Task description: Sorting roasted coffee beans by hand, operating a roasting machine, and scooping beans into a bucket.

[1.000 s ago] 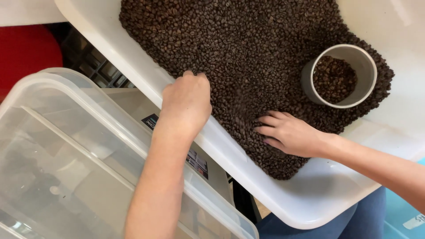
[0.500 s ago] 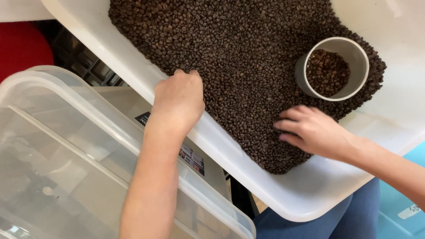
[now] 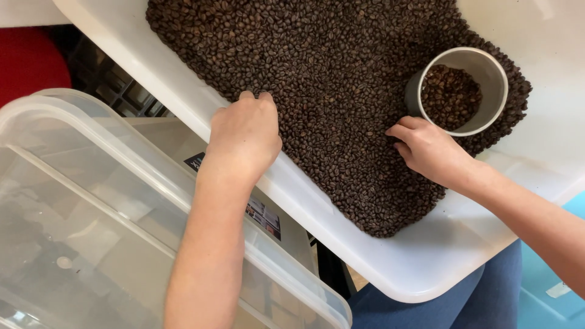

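From the head view, a wide white tray lies tilted across the frame, its bed covered with dark roasted coffee beans. The left hand sits curled at the tray's near rim, fingertips bent down into the edge of the beans, loosely clenched; whether it pinches any bean cannot be told. The right hand rests flat on the beans with fingers spread, released, its fingertips just beside a grey round cup that stands among the beans and is partly filled with them. Below the left forearm sits a clear plastic bin, lower than the tray. Blue trousers show under the tray's near corner
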